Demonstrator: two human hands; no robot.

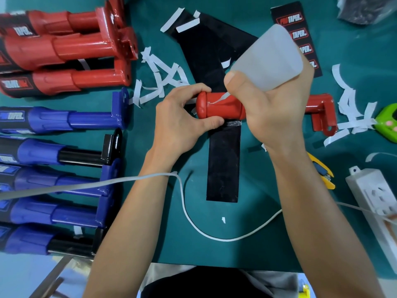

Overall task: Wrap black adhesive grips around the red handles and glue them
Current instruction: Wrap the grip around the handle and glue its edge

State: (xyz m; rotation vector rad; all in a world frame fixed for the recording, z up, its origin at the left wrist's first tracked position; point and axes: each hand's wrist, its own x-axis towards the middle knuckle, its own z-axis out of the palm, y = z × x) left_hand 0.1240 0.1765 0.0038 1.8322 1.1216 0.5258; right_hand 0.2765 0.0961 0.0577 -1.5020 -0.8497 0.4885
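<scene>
A red handle (221,105) lies crosswise at the middle of the green mat, on top of a black adhesive grip strip (223,166) that runs toward me. My left hand (182,117) grips the handle's rounded left end between thumb and fingers. My right hand (272,104) holds a translucent white glue bottle (268,59) tipped down, its thin nozzle touching the top of the handle. The handle's red bracket end (322,114) sticks out to the right of my right hand. More black grip sheets (206,48) lie behind the handle.
Several red handles (64,50) lie at the far left, several blue ones (58,164) below them. White backing strips (159,78) litter the mat. A label sheet (298,29), a green tool (386,123), a yellow knife (322,171), a power strip (373,203) and a white cable (187,209) are on the right and near side.
</scene>
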